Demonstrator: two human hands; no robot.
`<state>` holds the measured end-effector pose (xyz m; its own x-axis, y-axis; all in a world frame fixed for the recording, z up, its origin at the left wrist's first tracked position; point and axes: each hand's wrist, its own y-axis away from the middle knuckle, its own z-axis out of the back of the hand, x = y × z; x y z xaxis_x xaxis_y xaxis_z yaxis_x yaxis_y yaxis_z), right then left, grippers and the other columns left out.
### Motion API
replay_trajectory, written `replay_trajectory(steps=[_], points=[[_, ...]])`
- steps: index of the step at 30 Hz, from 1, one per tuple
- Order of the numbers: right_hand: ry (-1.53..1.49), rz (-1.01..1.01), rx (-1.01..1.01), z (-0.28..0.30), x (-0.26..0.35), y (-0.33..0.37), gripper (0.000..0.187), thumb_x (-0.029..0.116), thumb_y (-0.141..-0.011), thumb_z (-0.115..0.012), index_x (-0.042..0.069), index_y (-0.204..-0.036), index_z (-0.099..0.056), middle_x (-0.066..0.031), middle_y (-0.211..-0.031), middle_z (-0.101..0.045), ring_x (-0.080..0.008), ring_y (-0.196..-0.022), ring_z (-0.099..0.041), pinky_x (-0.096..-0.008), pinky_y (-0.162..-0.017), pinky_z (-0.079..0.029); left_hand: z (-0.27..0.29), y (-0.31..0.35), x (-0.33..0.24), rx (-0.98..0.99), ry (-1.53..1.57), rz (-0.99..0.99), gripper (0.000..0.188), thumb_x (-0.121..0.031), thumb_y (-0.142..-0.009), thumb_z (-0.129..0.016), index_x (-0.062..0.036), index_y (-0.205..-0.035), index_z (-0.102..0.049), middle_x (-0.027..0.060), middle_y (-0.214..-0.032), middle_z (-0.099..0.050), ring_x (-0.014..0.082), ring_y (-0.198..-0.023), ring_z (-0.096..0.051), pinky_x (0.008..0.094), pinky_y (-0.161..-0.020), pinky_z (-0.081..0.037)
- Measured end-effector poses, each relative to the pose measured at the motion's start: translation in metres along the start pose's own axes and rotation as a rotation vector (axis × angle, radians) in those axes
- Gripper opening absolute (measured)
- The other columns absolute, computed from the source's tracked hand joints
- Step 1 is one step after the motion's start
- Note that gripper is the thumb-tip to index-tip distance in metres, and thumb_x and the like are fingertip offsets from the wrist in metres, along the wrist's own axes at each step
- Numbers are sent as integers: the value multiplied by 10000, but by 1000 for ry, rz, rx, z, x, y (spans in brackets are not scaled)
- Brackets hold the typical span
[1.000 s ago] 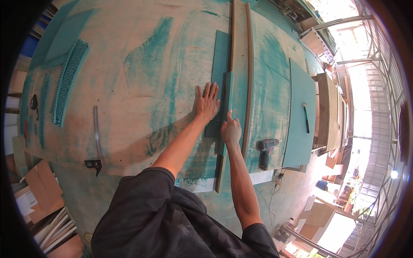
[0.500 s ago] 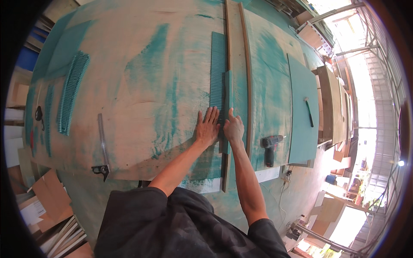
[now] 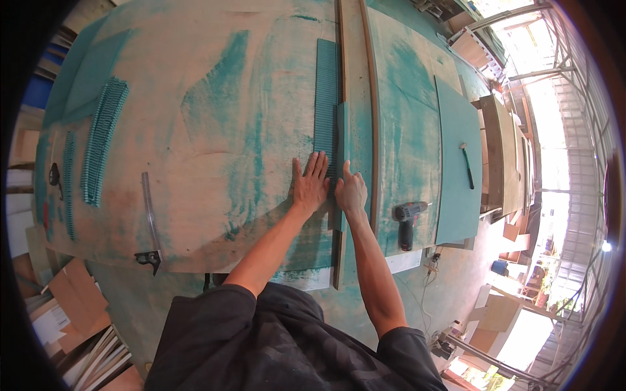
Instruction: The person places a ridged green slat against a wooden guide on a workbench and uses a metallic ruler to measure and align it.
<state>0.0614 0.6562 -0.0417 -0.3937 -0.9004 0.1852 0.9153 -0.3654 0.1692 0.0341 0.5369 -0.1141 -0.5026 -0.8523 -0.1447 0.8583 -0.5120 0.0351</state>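
My left hand [image 3: 310, 184] lies flat, fingers spread, on the near end of a row of thin teal strips [image 3: 325, 98] packed side by side on the plywood workbench [image 3: 215, 130]. My right hand [image 3: 352, 192] rests beside it, fingers curled against a single teal strip [image 3: 342, 137] that lies along a long wooden batten [image 3: 355, 85]. The two hands almost touch. Neither hand lifts anything off the bench.
A cordless drill [image 3: 407, 221] lies right of my right hand. A hammer [image 3: 467, 164] rests on a teal board [image 3: 458, 156] further right. A square ruler [image 3: 151, 225] and two more bundles of teal strips [image 3: 101, 146] lie to the left. Cardboard scraps [image 3: 72, 300] sit below left.
Both hands slid back along the strips toward me and drew together. One second ago the left hand was further up the row than the right; now they lie side by side.
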Motion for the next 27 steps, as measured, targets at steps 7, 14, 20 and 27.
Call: replay_trajectory(steps=[7, 14, 20, 27], points=[[34, 2, 8, 3, 3, -28, 646, 97, -930, -649, 64, -1548, -459, -246, -1069, -655, -404, -913, -706, -468, -744, -590, 7, -25, 8, 2, -11, -5, 630, -401, -1122, -258, -118, -1679, -187, 28, -1760, -118, 218, -1618, -91, 650, -1269, -115], [49, 1, 29, 5, 3, -22, 639, 99, -933, -649, 66, -1543, -462, -250, -1087, -652, -410, -909, -710, -470, -746, -595, 2, -38, 10, -18, -36, 2, 648, -414, -1112, -301, -115, -1678, -198, 29, -1759, -126, 213, -1618, -94, 643, -1272, -118], [-14, -25, 24, 4, 4, -3, 649, 119, -920, -678, 71, -1539, -493, -236, -989, -646, -400, -906, -699, -473, -757, -575, -2, -46, 16, -70, -13, -1, 659, -420, -1105, -346, -116, -1674, -216, 29, -1756, -143, 215, -1616, -102, 643, -1271, -126], [14, -9, 8, 11, 14, -26, 626, 109, -932, -662, 57, -1533, -494, -252, -1030, -652, -409, -926, -700, -485, -758, -569, 1, -69, 25, -70, -31, -3, 647, -421, -1113, -324, -119, -1674, -216, 25, -1754, -150, 213, -1614, -109, 638, -1275, -122]])
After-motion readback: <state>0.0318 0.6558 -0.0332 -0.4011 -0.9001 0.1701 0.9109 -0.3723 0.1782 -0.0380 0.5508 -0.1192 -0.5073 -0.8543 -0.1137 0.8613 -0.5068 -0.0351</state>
